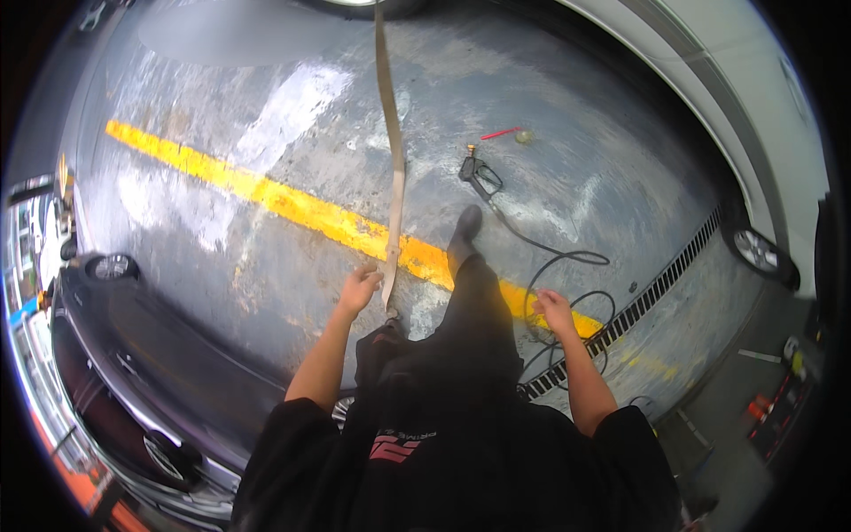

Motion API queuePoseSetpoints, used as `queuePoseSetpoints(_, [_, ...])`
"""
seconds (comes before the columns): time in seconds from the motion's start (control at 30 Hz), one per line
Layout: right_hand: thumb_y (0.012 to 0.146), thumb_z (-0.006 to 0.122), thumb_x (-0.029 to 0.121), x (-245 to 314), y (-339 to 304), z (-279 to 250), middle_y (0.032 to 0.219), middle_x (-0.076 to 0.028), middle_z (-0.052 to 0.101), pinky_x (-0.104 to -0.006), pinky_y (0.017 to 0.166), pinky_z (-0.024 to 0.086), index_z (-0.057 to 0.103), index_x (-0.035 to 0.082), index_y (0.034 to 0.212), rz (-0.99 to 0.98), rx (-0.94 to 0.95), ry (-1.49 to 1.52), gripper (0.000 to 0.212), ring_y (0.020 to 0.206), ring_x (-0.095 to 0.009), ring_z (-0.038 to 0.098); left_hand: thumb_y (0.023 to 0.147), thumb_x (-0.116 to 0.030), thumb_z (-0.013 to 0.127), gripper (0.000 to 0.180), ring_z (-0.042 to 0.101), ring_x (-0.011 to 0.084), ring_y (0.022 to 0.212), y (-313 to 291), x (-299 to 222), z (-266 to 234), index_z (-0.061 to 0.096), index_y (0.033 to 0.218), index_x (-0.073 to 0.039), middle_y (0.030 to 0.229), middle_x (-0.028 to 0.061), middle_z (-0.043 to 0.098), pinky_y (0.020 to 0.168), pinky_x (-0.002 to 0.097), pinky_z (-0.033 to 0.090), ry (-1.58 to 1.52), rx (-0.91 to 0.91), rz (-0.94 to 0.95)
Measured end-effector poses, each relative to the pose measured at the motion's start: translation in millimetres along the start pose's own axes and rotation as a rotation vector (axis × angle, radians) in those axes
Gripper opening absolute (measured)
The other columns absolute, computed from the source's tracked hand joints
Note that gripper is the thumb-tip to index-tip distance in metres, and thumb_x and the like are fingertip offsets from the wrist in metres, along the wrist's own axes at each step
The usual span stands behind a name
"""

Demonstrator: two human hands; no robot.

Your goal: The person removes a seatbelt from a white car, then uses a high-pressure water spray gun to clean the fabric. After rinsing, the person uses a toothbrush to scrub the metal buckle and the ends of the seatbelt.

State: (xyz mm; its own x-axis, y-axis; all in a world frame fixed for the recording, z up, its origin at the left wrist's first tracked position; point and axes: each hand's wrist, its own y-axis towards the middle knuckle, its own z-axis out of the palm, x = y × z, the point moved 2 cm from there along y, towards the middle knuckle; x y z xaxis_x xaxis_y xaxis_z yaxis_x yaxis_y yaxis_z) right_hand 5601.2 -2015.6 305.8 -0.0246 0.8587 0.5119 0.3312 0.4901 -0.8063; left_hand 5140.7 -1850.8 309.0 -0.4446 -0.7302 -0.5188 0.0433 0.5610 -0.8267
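My left hand hangs low in front of me, fingers loosely bent and apart, holding nothing that I can see. Just right of it, a long flat beige strip, like a strap or flattened hose, runs from the far edge down toward my feet. My right hand is also in the air, loosely curled, with nothing visible in it. Below it on the floor lie loops of thin black hose. Ahead, that hose joins a black pressure-washer spray gun with a brass tip.
A red-handled tool with a pale round head lies past the gun. A yellow line crosses the worn grey floor. A slotted drain runs at right. A dark car stands left, a white vehicle right. My boot is forward.
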Motion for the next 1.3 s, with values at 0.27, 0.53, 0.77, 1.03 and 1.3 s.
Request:
queuePoseSetpoints(0.27, [0.097,0.057,0.026,-293,-192,84,0.085,-0.011,0.071,-0.0343,0.065,0.053,0.067,0.001,0.113,0.111,-0.279,0.175,0.031,0.072,-0.019,0.068,0.086,-0.024,0.068,0.041,0.064,0.0171,0.069,4,206,-47,0.065,0.116,0.004,0.085,0.0127,0.07,0.059,0.0308,0.051,0.163,0.059,0.199])
queuePoseSetpoints(0.53, [0.095,0.057,0.026,-506,-412,179,0.086,-0.015,0.072,-0.0409,0.073,0.055,0.069,-0.003,0.101,0.209,-0.183,-0.176,0.032,0.075,-0.026,0.07,0.089,-0.025,0.06,0.03,0.062,0.0182,0.059,-106,312,-57,0.068,0.104,-0.001,0.078,0.0092,0.067,0.047,0.0305,0.044,0.601,0.394,-0.134])
queuePoseSetpoints(0.77, [0.096,0.055,0.026,-542,-449,139,0.087,-0.017,0.071,-0.0419,0.077,0.056,0.068,-0.001,0.104,0.423,-0.519,0.513,0.031,0.078,-0.03,0.072,0.09,-0.026,0.06,0.037,0.062,0.0163,0.058,-131,230,34,0.061,0.118,-0.003,0.084,0.0069,0.067,0.044,0.0266,0.04,0.717,0.322,0.024])
queuePoseSetpoints(1.03, [0.093,0.052,0.03,-700,-550,21,0.112,-0.022,0.068,-0.048,0.092,0.049,0.072,0.005,0.102,0.345,-0.753,0.542,0.032,0.106,-0.041,0.063,0.096,-0.025,0.05,0.028,0.058,0.0234,0.051,-161,154,277,0.059,0.117,-0.009,0.083,0.016,0.065,0.039,0.0328,0.034,0.864,0.304,0.109])
queuePoseSetpoints(1.3, [0.095,0.059,0.031,-850,-687,-243,0.128,-0.021,0.064,-0.0432,0.097,0.049,0.059,0.006,0.133,0.487,-1.335,0.559,0.046,0.115,-0.036,0.064,0.091,-0.021,0.058,0.032,0.063,0.027,0.058,-273,228,565,0.062,0.114,0.0,0.082,0.0149,0.067,0.048,0.0389,0.049,1.102,0.629,0.114])
